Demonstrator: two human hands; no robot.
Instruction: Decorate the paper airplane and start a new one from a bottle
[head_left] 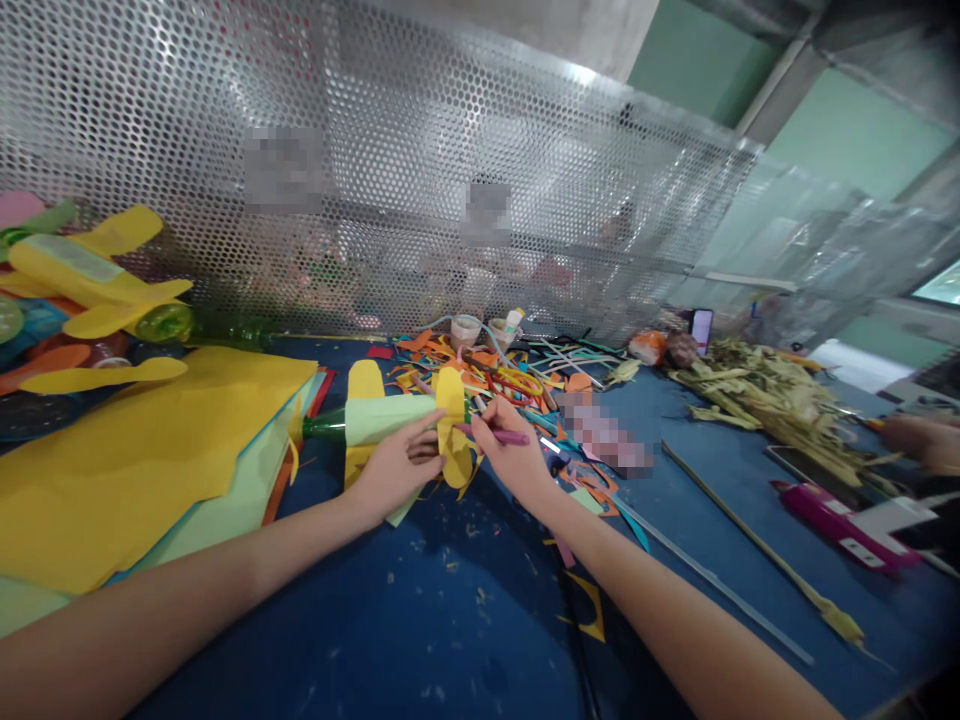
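Observation:
A green bottle [324,426] wrapped in pale green paper [386,418] lies on its side, its neck pointing left. Yellow paper [365,380] sticks out on both sides of the wrap near the neck. At the bottle's right end is a rounded yellow paper piece [452,430]. My left hand [401,462] holds the bottle's wrapped body and touches the yellow piece. In my right hand [510,447] is a purple pen [511,437], its tip end close to the yellow piece. The underside of the bottle is hidden.
Stacked coloured paper [172,440] and a yellow-winged bottle [67,270] are at left. Paper scraps [517,385] and cups [466,330] lie behind my hands. At right are a stalk [757,540], a pink glue gun [840,525], dry husks [757,385] and another person's hand [926,440].

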